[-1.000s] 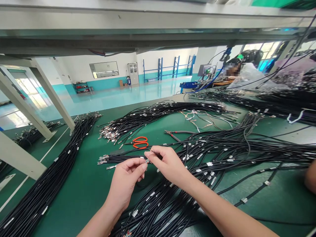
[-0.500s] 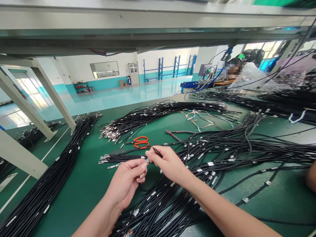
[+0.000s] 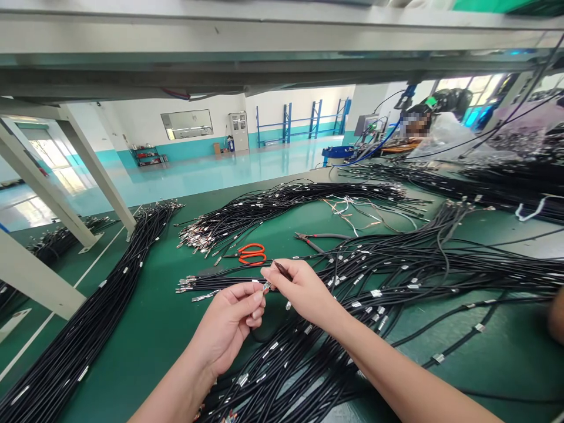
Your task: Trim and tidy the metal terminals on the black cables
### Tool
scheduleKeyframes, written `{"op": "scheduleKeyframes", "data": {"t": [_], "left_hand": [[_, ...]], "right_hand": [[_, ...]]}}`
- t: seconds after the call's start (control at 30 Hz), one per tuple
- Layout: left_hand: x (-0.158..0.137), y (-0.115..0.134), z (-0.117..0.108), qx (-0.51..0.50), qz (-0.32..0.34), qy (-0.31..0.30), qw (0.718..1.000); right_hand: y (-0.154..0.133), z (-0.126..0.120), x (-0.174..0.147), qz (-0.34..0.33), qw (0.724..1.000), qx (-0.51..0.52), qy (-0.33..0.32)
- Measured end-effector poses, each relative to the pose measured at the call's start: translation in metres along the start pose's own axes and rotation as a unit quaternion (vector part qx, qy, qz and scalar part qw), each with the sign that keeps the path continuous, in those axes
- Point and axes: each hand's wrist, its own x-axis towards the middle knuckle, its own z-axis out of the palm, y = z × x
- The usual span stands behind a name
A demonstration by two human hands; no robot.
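Observation:
My left hand (image 3: 233, 320) is closed, thumb and fingers pinching the end of a black cable with a small shiny metal terminal (image 3: 267, 286). My right hand (image 3: 304, 294) meets it from the right, its fingertips at the same terminal. A slim dark tool (image 3: 282, 270) sticks out between that hand's thumb and forefinger; its working end is hidden. Beyond the hands lie orange-handled scissors (image 3: 252, 254) and side cutters (image 3: 315, 239) with red and grey handles. A short row of black cables with metal ends (image 3: 207, 284) lies just behind my left hand.
Black cables with white labels (image 3: 356, 282) spread under and right of my arms. More bundles lie at the back (image 3: 282, 197) and left (image 3: 114, 294). Loose stripped wires (image 3: 348, 208) lie behind the cutters. A shelf beam (image 3: 264, 35) crosses overhead. A co-worker (image 3: 416, 120) is at the back right.
Both hands have stayed almost in place. The fingertips and the terminal have shifted slightly to the right, and the terminal shows a little more between them.

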Motion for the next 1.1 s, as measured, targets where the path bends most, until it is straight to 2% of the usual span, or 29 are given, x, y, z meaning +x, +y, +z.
{"op": "scheduleKeyframes", "data": {"t": [0.3, 0.67, 1.1], "left_hand": [[-0.002, 0.0, 0.001, 0.029, 0.013, 0.016, 0.999], [-0.002, 0.002, 0.001, 0.107, 0.03, 0.058, 0.992], [-0.003, 0.002, 0.003, 0.109, 0.022, 0.062, 0.992]], "right_hand": [[-0.006, -0.001, -0.001, 0.003, 0.999, -0.048, 0.015], [-0.01, 0.0, -0.002, -0.011, 1.0, -0.008, 0.009], [-0.01, 0.002, -0.002, -0.003, 1.0, -0.01, 0.001]]}}
